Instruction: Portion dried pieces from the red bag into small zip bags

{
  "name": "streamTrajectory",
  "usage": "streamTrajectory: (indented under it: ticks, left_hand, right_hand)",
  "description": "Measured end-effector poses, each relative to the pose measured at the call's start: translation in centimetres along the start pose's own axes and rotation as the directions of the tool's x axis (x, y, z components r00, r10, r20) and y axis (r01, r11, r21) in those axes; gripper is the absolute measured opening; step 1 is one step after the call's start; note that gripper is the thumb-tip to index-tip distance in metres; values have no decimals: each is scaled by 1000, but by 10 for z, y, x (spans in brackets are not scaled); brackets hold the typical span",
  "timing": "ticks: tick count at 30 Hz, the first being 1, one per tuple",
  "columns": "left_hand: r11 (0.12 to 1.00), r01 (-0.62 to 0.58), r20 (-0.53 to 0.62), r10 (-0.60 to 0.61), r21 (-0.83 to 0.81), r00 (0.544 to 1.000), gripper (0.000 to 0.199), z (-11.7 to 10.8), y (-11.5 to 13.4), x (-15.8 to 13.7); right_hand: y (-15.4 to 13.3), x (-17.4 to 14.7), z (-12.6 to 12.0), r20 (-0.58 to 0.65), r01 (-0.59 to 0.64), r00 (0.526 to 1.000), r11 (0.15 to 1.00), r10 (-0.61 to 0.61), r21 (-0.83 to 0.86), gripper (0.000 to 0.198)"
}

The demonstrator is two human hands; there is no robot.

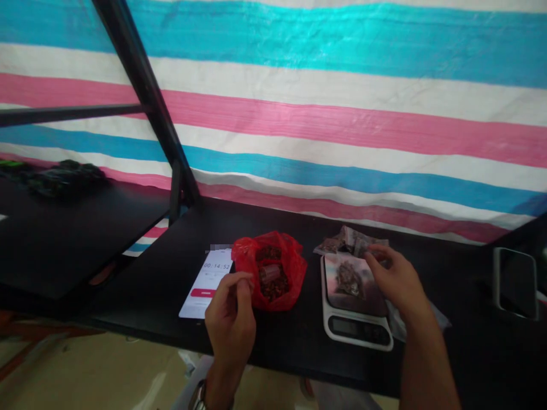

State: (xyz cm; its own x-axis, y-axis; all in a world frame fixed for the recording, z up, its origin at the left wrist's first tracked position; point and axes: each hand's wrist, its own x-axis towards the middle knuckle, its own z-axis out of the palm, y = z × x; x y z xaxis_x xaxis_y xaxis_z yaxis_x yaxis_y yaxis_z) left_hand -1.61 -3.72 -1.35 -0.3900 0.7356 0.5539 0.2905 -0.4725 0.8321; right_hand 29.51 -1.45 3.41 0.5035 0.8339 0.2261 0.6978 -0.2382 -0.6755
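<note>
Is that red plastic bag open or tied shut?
Open: the red plastic bag has its mouth spread wide, with loose brown bits visible inside from above.

Two hands in the lower half, left hand and right hand, and one watch down at the bottom edge! One red bag, lower centre; one scale to its right, carrying a lone packet. Just above, several bunched sachets, too overlapped to count! Phone-like devices? Two: one pale handset left of centre, one dark handset far right. One striped sheet up top!
</note>
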Motion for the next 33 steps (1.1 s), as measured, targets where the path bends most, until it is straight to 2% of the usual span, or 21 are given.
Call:
streamTrajectory:
  ticks: [4, 7, 11, 15, 17, 19, 22, 25, 29, 33]
  left_hand:
    - [994, -89, 7, 88, 57, 996, 16, 6, 1, -5]
    - [988, -130, 46, 126, 87, 991, 17, 11, 0, -10]
    - [979, -156, 98, 144, 133, 985, 15, 14, -5, -15]
    - [976, -152, 78, 141, 155, 987, 15, 12, -8, -13]
    - [977, -149, 62, 141, 150, 988, 15, 11, -7, -10]
    - [979, -143, 42, 138, 144, 990, 16, 9, -6, -9]
    - [982, -130, 24, 128, 137, 991, 16, 6, -4, -7]
    - [980, -130, 12, 129, 150, 992, 16, 4, -5, -7]
    - [980, -134, 1, 136, 146, 991, 16, 2, -6, -8]
    - [984, -126, -26, 130, 130, 991, 15, 4, -7, -10]
  right_hand:
    - [0, 1, 6, -72, 3, 997, 999, -1, 35, 50]
    - [-8, -2, 18, -68, 55, 996, 998, -57, -34, 48]
    - [-29, -3, 39, 73, 172, 984, 975, -164, -137, 47]
    - [-47, 1, 57, 213, 260, 952, 947, -220, -187, 53]
    - [-51, 3, 60, 239, 271, 945, 945, -224, -185, 53]
    - [-50, 5, 56, 193, 238, 960, 954, -203, -184, 55]
    - [-41, 7, 42, 20, 115, 993, 986, -114, -120, 60]
    - [-25, 9, 24, -102, -7, 995, 999, 3, -46, 62]
    - [-6, 9, 13, -118, -99, 989, 993, 91, -59, 49]
    - [3, 7, 15, -70, -26, 997, 994, 18, -107, 31]
